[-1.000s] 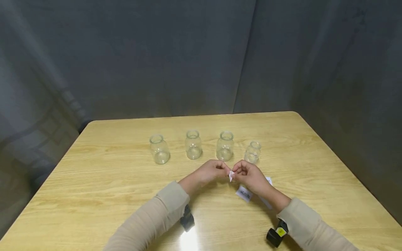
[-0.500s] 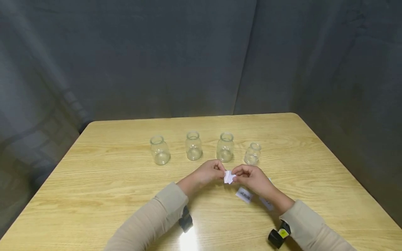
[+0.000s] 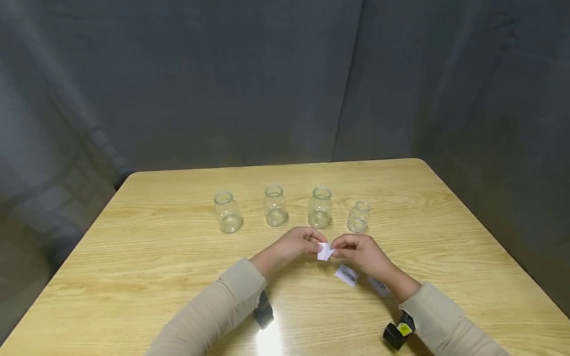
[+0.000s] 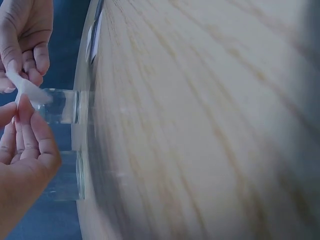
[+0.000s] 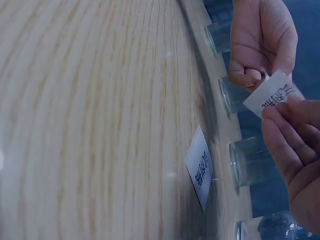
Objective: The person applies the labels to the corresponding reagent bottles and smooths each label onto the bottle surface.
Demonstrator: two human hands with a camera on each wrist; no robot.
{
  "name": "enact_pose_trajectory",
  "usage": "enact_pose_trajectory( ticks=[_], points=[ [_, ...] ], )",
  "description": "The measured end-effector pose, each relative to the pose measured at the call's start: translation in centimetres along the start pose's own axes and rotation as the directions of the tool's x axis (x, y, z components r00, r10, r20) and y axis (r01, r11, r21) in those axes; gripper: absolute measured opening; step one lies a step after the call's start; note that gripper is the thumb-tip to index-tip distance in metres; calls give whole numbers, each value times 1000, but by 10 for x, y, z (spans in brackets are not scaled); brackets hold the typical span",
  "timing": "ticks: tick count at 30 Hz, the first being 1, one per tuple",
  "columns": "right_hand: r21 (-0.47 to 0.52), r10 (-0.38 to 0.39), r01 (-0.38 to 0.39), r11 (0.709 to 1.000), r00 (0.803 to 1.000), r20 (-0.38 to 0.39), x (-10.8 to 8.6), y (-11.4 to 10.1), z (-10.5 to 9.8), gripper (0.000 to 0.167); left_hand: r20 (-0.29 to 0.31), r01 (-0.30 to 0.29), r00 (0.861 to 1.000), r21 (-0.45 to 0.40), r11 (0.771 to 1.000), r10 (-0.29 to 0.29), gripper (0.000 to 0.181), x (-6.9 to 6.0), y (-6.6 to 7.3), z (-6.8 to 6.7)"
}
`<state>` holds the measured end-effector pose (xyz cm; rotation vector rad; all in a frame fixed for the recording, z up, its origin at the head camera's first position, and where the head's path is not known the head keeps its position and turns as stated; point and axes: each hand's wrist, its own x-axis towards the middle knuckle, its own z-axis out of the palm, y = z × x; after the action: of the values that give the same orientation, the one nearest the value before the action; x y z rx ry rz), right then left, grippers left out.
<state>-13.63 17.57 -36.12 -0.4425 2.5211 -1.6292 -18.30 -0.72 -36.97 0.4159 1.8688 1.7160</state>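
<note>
Above the table, both hands pinch a small white label (image 3: 323, 251) between thumb and fingertips. Its left part is in the left hand (image 3: 294, 247), and a folded corner is in the right hand (image 3: 361, 253). Dark printed characters show on the label (image 5: 272, 95) in the right wrist view. In the left wrist view the label (image 4: 34, 93) looks bent between the two hands. A second printed label (image 3: 347, 275) lies on the table below the right hand. Another label (image 3: 378, 286) is partly covered by the right wrist.
Several clear glass jars stand uncapped in a row beyond the hands, from a leftmost jar (image 3: 228, 215) to a smaller one (image 3: 358, 217) at the right. The wooden table (image 3: 147, 277) ends at a dark curtain (image 3: 222, 89).
The label has turned from edge-on to face-on and looks wider between the hands. The right hand has shifted slightly right and nearer, while the jars stay put.
</note>
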Motion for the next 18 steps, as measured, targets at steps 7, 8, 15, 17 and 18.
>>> enact_pose_trajectory(
  ticks=[7, 8, 15, 17, 18],
  points=[
    [-3, -48, 48, 999, 998, -50, -2, 1, -4, 7, -18, 9, 1000, 8, 1000, -9, 18, 2, 0, 4],
    [3, -50, 50, 999, 997, -50, -2, 1, -4, 7, -20, 9, 1000, 11, 1000, -9, 18, 2, 0, 3],
    [20, -45, 47, 999, 998, -48, -1, -1, -1, 6, -36, 24, 999, 17, 1000, -24, 18, -2, 0, -3],
    [33, -38, 40, 999, 998, -47, -1, -1, -1, 6, -37, 23, 999, 24, 999, -22, 18, -2, 1, -5],
    [37, -30, 32, 999, 998, -49, 0, -1, -1, 5, -35, 21, 999, 27, 999, -21, 18, -3, 1, -5]
  ],
)
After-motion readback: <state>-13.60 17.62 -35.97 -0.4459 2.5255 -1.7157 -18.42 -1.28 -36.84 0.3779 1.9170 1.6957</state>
